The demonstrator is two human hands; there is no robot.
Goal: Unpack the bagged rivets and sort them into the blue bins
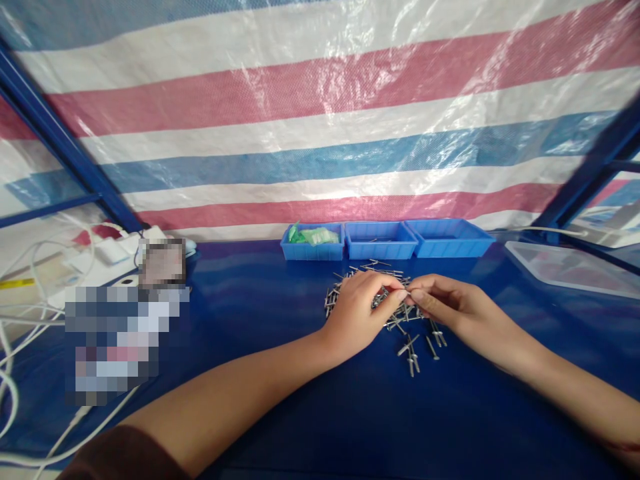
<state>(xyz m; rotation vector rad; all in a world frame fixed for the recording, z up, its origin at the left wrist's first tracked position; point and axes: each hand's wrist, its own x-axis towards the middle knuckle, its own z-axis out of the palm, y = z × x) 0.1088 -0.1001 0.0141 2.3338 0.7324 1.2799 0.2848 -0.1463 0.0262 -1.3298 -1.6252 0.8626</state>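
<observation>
On the glossy dark-blue tabletop (320, 420) lies a loose heap of slim silver metal rivets with long shanks and small flanged heads (377, 300), lying at all angles. A few stray silver rivets (411, 353) rest just in front of the heap, some crossing one another, their shanks catching the light. The person's bare left hand (365, 301) and bare right hand (447, 300) meet above the heap, each grip pinched between thumb and forefinger on a thin metal piece (407, 291). The fingertips cover nearly all of that piece, so whether it is a whole rivet cannot be told. The left hand also hides much of the heap's middle, and the rivets there blend together. Behind the heap stand three shallow blue plastic bins side by side: the left bin (313, 252) holds a green and clear plastic bag (317, 236), the middle bin (381, 251) shows a few thin slivers that are hard to identify, and the right bin (453, 249) has a shadowed interior. A pixelated patch (120, 340) masks things on the left near white cables (30, 459). The dark-brown sleeve (127, 457) and right forearm (575, 400) are cut off by the frame.
</observation>
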